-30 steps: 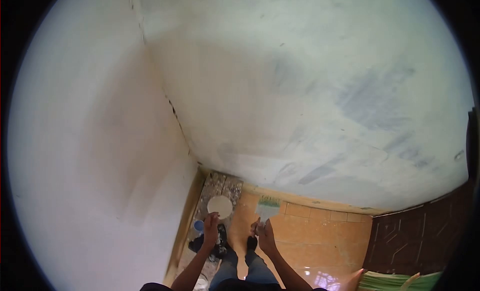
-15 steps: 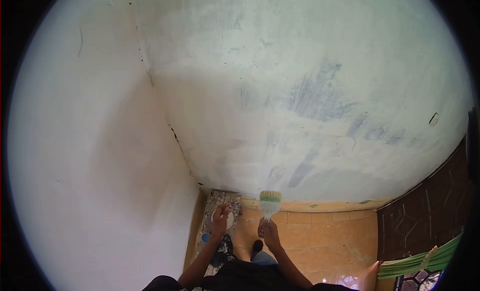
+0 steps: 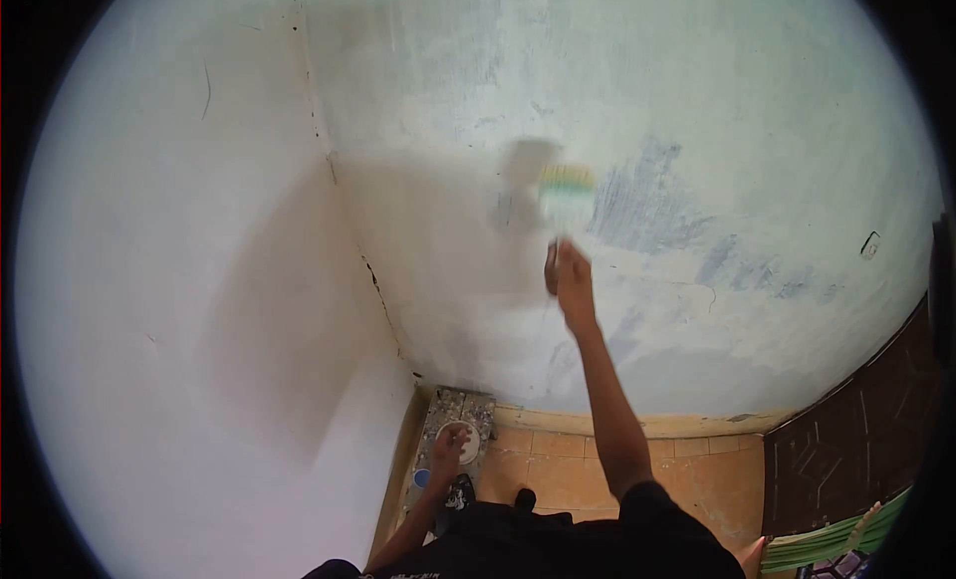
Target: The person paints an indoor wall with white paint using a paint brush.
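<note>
My right hand [image 3: 571, 280] is closed round the handle of a wide paintbrush [image 3: 568, 196], raised in front of the patchy wall [image 3: 438, 240]. Yellowish bristles with a green band point upward, slightly blurred, and the brush's shadow falls on the wall to its left. Lower down, my left hand [image 3: 450, 446] hovers with loosely bent fingers, some of them apart, and nothing shows in it. It overlaps a round white container [image 3: 470, 450] on a paint-spattered bench [image 3: 480, 412]. A small blue container [image 3: 421, 476] sits left of my left wrist.
A plain white wall [image 3: 199, 280] meets the patchy wall at a cracked corner on the left. Orange tiles [image 3: 543, 469] cover the floor. A dark panelled door [image 3: 846, 420] and a green curtain [image 3: 836, 534] are at the right. A wall socket [image 3: 870, 245] sits near the door.
My right hand has lifted the paintbrush from low near the floor up in front of the wall, with the arm stretched out. My left hand stays low by the white container. The view has shifted slightly.
</note>
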The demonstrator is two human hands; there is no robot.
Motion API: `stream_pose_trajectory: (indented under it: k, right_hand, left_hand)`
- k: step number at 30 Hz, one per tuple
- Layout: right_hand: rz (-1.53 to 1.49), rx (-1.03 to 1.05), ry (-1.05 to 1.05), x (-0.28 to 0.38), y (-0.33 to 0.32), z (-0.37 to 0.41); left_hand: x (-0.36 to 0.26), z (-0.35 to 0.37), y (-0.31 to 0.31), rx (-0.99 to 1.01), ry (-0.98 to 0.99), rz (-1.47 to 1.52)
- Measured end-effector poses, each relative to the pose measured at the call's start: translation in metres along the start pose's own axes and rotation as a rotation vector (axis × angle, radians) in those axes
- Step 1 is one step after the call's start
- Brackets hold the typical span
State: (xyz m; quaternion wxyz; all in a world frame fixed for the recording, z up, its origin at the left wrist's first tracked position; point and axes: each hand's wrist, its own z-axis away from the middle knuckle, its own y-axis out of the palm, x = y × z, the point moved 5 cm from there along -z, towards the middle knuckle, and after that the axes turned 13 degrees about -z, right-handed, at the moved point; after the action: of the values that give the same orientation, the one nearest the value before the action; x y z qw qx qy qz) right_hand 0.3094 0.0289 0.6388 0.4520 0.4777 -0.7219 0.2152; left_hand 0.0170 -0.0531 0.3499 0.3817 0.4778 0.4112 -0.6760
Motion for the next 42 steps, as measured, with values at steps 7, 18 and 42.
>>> stream_pose_trajectory:
  k: [7, 18, 42]
  right_hand:
    - [-0.311, 0.026, 0.094, 0.021, -0.001, -0.078]
    - [-0.318, 0.038, 0.132, 0.040, 0.018, -0.064]
    - [-0.201, -0.079, 0.206, -0.045, 0.040, -0.046]
  left_hand:
    - [-0.146, -0.073, -0.009, -0.078, 0.403, -0.081]
    - [-0.505, -0.164, -0.054, -0.945, 1.493, -0.413]
    - [-0.569, -0.211, -0.068, -1.223, 1.495, -0.671]
